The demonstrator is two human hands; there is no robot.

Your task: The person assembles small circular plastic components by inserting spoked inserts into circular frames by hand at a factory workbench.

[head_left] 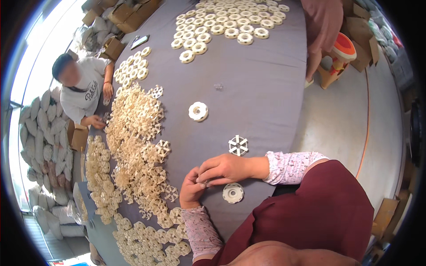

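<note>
My left hand (191, 189) and my right hand (225, 169) meet above the near part of the table, fingertips pinched together. Whatever sits between their fingers is too small or hidden to name. Just below my right hand lies a cream round plastic disc (233, 193) with a hole in its centre. Beyond my right wrist rests a cream spoked plastic wheel (238, 145), flat on the cloth. Farther off, a thick cream plastic ring (198, 111) lies by itself.
A heap of cream spoked pieces (135, 115) covers the left side, with clustered round parts (146, 239) nearer. Rows of cream rings (230, 26) fill the far end. Small clear bits (218, 87) lie mid-table. A co-worker (84, 86) sits at left; another person (321, 31) stands far right beside a stool (337, 57).
</note>
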